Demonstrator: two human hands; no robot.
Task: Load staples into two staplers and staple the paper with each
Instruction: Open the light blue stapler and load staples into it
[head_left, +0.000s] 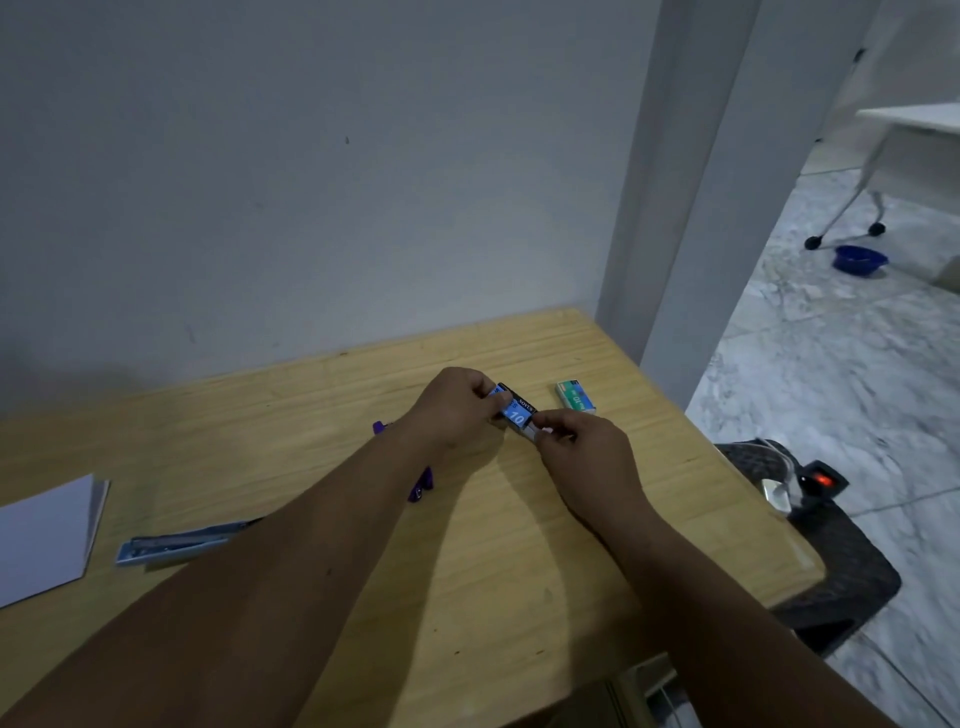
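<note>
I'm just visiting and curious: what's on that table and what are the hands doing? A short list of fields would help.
surface: wooden table against a wall
left hand: grips the far end of the blue staple box
right hand: pinches the near end of that box, where a pale inner tray seems to show
green staple box: lies alone, right of the hands
light blue stapler: lies opened flat, left of the arms
purple stapler: mostly hidden under the left forearm
paper: white stack at the left edge
</note>
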